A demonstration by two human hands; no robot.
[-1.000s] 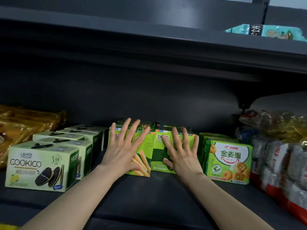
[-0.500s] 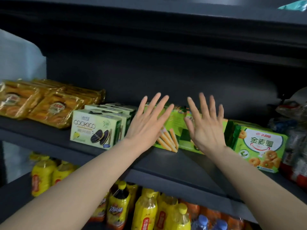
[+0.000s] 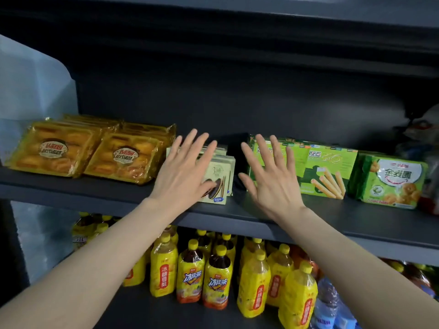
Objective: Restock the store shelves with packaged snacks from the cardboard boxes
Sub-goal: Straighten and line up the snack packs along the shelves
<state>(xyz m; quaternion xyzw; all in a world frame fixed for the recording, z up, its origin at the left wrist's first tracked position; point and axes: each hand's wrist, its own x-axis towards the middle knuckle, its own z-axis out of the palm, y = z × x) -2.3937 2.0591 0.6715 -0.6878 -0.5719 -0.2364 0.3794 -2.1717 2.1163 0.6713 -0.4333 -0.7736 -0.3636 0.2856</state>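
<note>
Both my hands are raised before the dark middle shelf [image 3: 344,217] with fingers straight and spread, holding nothing. My left hand [image 3: 187,172] is in front of the pale green cookie boxes [image 3: 222,176], covering most of the front one. My right hand [image 3: 270,179] is in front of the left green egg-roll box [image 3: 259,150]. A second egg-roll box [image 3: 330,174] stands to its right. A green ring-biscuit box [image 3: 394,181] follows. Whether either palm touches a box cannot be told.
Two rows of yellow wrapped cake packs [image 3: 123,157] lie at the shelf's left. Yellow iced-tea bottles [image 3: 216,281] and water bottles [image 3: 327,305] fill the shelf below. More wrapped goods [image 3: 425,138] sit at the far right. A gap [image 3: 240,162] separates cookie and egg-roll boxes.
My view has swung left and back. Both hands have left the egg-roll boxes; the left now hovers over the cookie boxes and the right over the left egg-roll box.
</note>
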